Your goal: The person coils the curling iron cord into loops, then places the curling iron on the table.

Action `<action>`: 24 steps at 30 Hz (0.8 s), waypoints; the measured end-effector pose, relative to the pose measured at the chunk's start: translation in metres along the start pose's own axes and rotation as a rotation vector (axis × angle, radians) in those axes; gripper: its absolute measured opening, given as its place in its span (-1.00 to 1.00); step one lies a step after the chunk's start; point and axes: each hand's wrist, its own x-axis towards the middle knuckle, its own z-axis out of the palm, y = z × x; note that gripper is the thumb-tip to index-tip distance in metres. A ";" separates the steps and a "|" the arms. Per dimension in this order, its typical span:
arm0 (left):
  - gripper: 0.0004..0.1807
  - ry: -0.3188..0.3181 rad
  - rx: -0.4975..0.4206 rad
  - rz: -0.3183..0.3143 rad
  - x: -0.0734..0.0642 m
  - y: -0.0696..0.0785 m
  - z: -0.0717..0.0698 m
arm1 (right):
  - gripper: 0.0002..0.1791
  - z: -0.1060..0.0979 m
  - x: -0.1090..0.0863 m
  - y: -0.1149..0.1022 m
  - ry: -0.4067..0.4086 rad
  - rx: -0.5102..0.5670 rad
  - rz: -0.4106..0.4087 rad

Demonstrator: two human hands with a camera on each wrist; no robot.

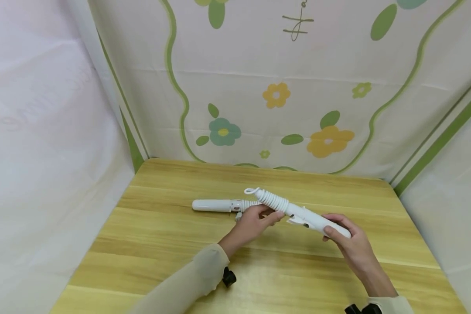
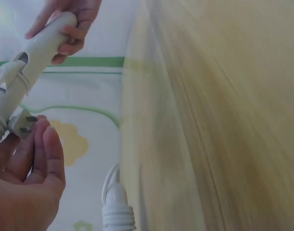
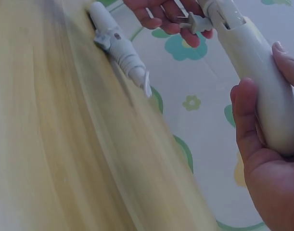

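My right hand (image 1: 355, 246) grips the smooth rounded end of a white wand-shaped appliance (image 1: 315, 220). Its cord (image 1: 273, 201) is wound in tight coils near the far end, where a small loop sticks out. In the left wrist view, a white two-pin plug (image 2: 20, 122) juts from the side of the wand, beside a slot and a clip-like part. My left hand (image 1: 253, 224) is under the coiled part, its fingers loosely bent with the tips right by the plug. Behind it, a second similar white wand (image 1: 212, 205) lies on the table, its coils partly hidden by the left hand.
The wood-grain table (image 1: 161, 244) extends under both hands. A white cloth (image 1: 239, 52) with flowers and green wavy lines hangs along its back edge, and pale cloth (image 1: 51, 131) stands at both sides. Black wrist cameras (image 1: 229, 277) are strapped at the sleeves.
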 end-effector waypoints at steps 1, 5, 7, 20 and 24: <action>-0.64 0.001 -0.015 -0.010 0.003 0.001 0.003 | -0.67 -0.002 -0.001 0.001 0.008 -0.007 -0.002; -0.59 0.039 -0.069 -0.059 0.016 0.002 0.018 | -0.66 -0.009 -0.002 0.004 0.039 -0.091 -0.002; -0.59 0.064 -0.113 -0.087 0.022 0.002 0.026 | -0.65 -0.013 -0.003 0.005 0.055 -0.158 0.006; -0.50 0.261 -0.093 -0.325 0.046 -0.014 0.076 | -0.51 -0.034 -0.006 0.027 0.135 -0.433 0.164; -0.54 0.230 -0.174 -0.405 0.046 -0.017 0.083 | -0.44 -0.034 -0.006 0.031 0.161 -0.477 0.196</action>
